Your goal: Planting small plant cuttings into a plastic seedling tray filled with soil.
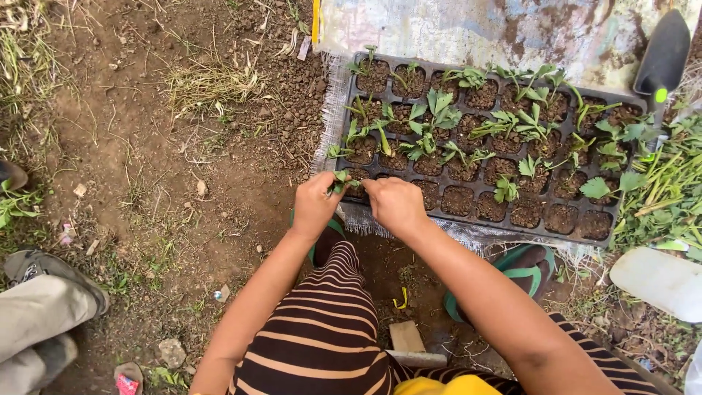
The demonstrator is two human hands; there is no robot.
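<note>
Fingers [368, 184] of both hands curled under, seedling's [341, 178] base hidden.

A black trowel [664, 55] lies top right, a white plastic container [658, 281] lower right, and someone's grey shoe [44, 269] at left.

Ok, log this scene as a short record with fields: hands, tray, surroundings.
left hand: left hand pinches a small green seedling at the near left corner of the tray
right hand: right hand rests closed beside it at the same tray edge; what it holds cannot be seen
tray: black seedling tray with soil cells, many with seedlings; the near row is mostly bare soil
right of tray: black trowel, pile of green cuttings
far left: another person's shoe
</note>
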